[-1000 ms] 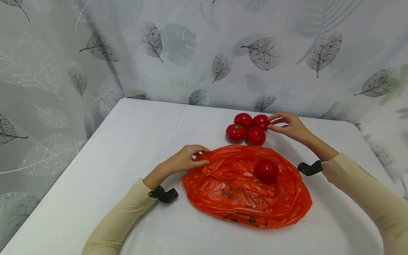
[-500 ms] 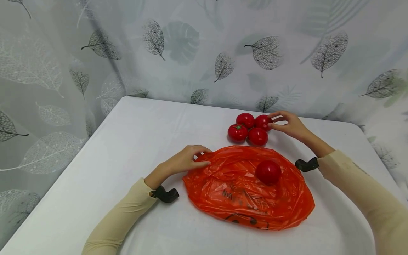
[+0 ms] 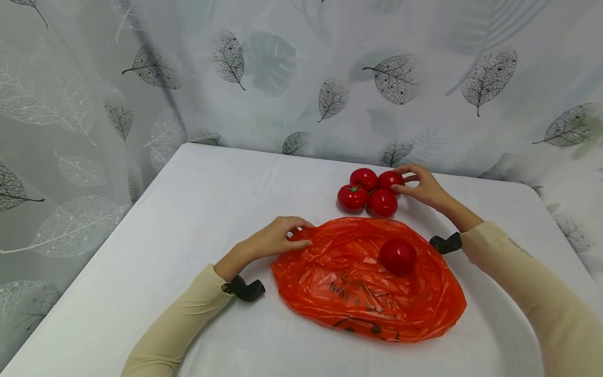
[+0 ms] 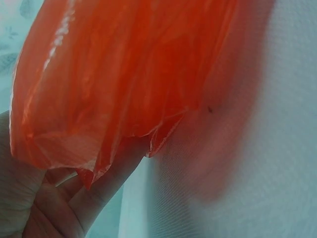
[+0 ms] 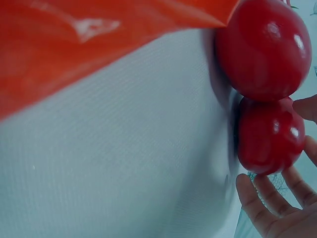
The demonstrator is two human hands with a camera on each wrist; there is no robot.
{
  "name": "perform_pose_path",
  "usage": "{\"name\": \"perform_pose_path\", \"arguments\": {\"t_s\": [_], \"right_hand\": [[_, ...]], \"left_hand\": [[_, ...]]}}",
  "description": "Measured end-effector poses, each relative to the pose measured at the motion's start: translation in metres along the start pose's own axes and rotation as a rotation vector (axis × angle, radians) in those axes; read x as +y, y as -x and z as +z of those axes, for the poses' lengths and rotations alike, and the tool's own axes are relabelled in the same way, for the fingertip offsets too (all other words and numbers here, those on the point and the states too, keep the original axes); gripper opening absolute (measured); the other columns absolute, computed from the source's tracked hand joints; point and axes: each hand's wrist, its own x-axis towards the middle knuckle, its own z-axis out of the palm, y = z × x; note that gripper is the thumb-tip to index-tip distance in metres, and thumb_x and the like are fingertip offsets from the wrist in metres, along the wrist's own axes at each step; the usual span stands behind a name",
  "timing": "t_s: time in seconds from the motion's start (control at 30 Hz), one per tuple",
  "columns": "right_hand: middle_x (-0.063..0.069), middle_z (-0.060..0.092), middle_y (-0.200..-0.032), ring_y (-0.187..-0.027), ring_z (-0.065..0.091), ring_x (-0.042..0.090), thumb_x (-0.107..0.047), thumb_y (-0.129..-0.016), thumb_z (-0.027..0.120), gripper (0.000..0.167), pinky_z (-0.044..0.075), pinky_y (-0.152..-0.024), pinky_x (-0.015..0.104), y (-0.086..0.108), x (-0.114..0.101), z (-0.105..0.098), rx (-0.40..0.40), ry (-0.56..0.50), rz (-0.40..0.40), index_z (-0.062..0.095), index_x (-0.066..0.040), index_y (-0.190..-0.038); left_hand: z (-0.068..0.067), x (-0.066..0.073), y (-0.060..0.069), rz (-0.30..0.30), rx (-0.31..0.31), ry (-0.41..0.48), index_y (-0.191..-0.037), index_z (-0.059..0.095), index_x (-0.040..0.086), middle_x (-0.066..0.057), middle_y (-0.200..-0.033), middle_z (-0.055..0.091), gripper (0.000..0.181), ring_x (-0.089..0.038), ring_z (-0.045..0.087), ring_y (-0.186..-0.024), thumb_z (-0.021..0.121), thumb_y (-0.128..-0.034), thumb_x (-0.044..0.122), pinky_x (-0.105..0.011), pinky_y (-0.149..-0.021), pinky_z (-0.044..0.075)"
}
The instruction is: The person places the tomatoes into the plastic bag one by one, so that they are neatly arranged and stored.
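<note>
In the head view my left hand (image 3: 278, 240) holds the left edge of a red plastic bag (image 3: 348, 309), the thumb in front and the fingers behind the film. The bag lies spread on the table, with one tomato (image 3: 398, 257) on it. My right hand (image 3: 424, 187) reaches the rightmost tomato (image 3: 390, 180) of a cluster behind the bag. Its thumb and fingers are spread around that tomato, which also shows in the right wrist view (image 5: 270, 136). Beside it sit a back tomato (image 3: 364, 178), a front tomato (image 3: 382, 203) and one with a green stem (image 3: 352, 197).
A white cloth covers the table (image 3: 226, 188). Behind it hangs a leaf-printed curtain (image 3: 282, 78). Each wrist carries a black device, the left one (image 3: 247, 289) low beside the bag and the right one (image 3: 445, 244) near the bag's right edge.
My right hand has moved a little left, from the side of the rightmost tomato to around it. The left hand keeps its hold on the bag; the tomatoes stay put.
</note>
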Motion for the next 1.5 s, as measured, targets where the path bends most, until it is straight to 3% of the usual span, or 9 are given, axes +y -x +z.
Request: {"name": "perform_pose_path", "arguments": {"t_s": [0.23, 0.33, 0.63, 1.07, 1.5], "right_hand": [[0.027, 0.043, -0.137, -0.12, 0.048, 0.046, -0.014, -0.093, 0.066, 0.054, 0.047, -0.097, 0.052, 0.0, -0.005, 0.004, -0.015, -0.024, 0.092, 0.041, 0.004, -0.136], [0.028, 0.04, -0.138, -0.121, 0.046, 0.049, -0.016, -0.093, 0.066, 0.057, 0.043, -0.097, 0.061, -0.001, -0.006, 0.005, -0.021, -0.05, 0.13, 0.038, 0.003, -0.138], [0.029, 0.044, -0.136, -0.122, 0.047, 0.049, -0.019, -0.091, 0.069, 0.055, 0.044, -0.096, 0.062, 0.003, -0.009, 0.007, 0.002, -0.032, 0.166, 0.042, 0.001, -0.135], [0.029, 0.047, -0.133, -0.118, 0.05, 0.05, -0.022, -0.09, 0.071, 0.053, 0.045, -0.094, 0.061, 0.007, -0.005, 0.003, 0.018, 0.003, 0.129, 0.046, 0.002, -0.131], [0.028, 0.047, -0.135, -0.12, 0.05, 0.048, -0.025, -0.091, 0.07, 0.058, 0.047, -0.093, 0.059, 0.014, -0.011, -0.005, 0.04, -0.002, 0.139, 0.043, -0.001, -0.137]], "left_hand": [[-0.002, -0.001, 0.0, 0.011, -0.007, -0.012, -0.12, 0.065, 0.003, -0.007, -0.113, 0.068, 0.032, -0.016, 0.059, -0.093, 0.069, -0.0908, 0.016, -0.021, -0.078, 0.052], [-0.002, 0.0, 0.0, 0.013, -0.007, -0.014, -0.12, 0.065, 0.003, -0.007, -0.112, 0.068, 0.032, -0.016, 0.059, -0.093, 0.069, -0.0909, 0.016, -0.022, -0.077, 0.052], [0.001, 0.0, 0.001, 0.007, -0.013, 0.002, -0.119, 0.066, 0.003, -0.006, -0.111, 0.069, 0.031, -0.015, 0.058, -0.091, 0.07, -0.0903, 0.015, -0.023, -0.077, 0.053], [0.002, 0.001, 0.0, 0.023, -0.005, -0.013, -0.12, 0.065, 0.003, -0.007, -0.113, 0.068, 0.032, -0.015, 0.059, -0.092, 0.07, -0.0906, 0.016, -0.022, -0.078, 0.052], [0.002, 0.0, 0.0, 0.014, -0.003, -0.021, -0.121, 0.065, 0.003, -0.007, -0.113, 0.068, 0.033, -0.016, 0.059, -0.092, 0.069, -0.0906, 0.016, -0.021, -0.077, 0.052]]}}
